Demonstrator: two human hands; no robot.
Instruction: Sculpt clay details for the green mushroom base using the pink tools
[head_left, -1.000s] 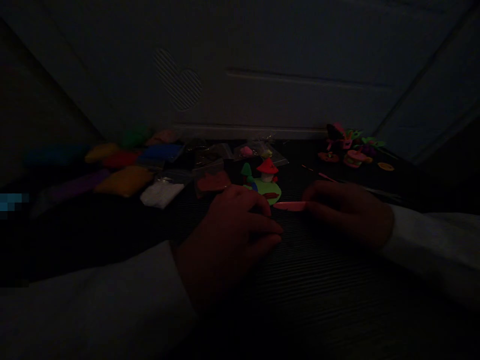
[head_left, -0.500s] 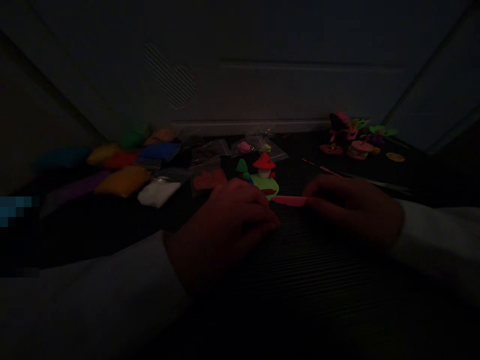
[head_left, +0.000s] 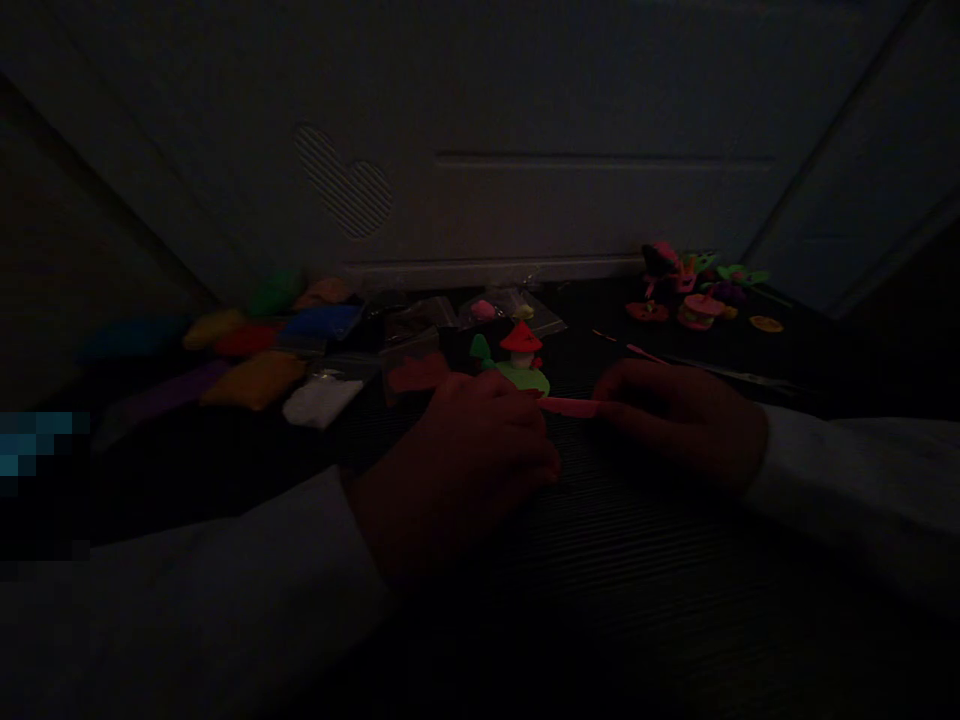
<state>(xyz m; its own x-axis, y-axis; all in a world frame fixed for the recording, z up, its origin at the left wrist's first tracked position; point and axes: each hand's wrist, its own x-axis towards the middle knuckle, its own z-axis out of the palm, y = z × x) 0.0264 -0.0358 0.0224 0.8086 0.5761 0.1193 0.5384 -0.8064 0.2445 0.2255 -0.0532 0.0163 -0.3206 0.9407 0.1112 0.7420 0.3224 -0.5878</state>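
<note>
While left hand (head_left: 465, 470) curls (downward), right hand (head_left: 679, 425) bent, pinching tool (head_left: 570, 407)

Very dim; back panel (head_left: 562, 90) faintly lit, near tabletop (head_left: 637, 580) almost black; detail soft; left-edge patch (head_left: 30, 436) pixelated.

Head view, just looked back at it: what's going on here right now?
In dim light, a person's right hand holds a flat, pink, knife-shaped tool, its blade pointing toward the curled left hand. The left hand is in front of a flat, light-green base that bears a red, cone-topped figure with a white stem; whether that hand grips anything is too dark to tell. Colourful packets lie to the left, and small, colourful models sit at the back right.
</note>
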